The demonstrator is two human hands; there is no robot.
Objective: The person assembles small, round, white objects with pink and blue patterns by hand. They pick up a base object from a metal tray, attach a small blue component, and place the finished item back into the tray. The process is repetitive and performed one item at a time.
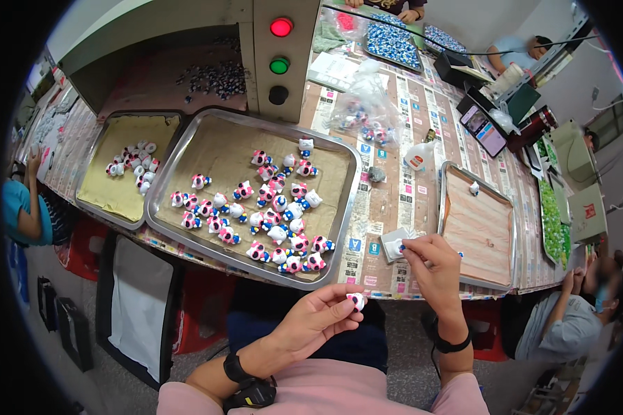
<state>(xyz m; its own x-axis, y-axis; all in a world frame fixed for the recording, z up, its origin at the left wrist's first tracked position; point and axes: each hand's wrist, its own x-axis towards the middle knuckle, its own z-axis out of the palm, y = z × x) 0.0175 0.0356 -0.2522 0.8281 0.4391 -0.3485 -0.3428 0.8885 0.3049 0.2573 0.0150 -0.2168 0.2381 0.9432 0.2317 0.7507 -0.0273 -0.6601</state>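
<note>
Left hand (pixel 311 319): my fingers pinch a small white figurine (pixel 357 300), lower centre.
Right hand (pixel 432 259): fingertips together over a white cloth (pixel 396 243).
Surroundings: steel tray (pixel 346 207) of pink-white figurines (pixel 270 214) above, nothing blocking.

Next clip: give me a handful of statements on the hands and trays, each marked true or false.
1. The left hand pinches a small white and pink figurine. True.
2. The right hand rests inside the middle tray. False: it is at a small white packet on the table edge.
3. The right tray is piled with figurines. False: only one small piece lies there.
4. The red lamp sits above the green lamp. True.
</note>
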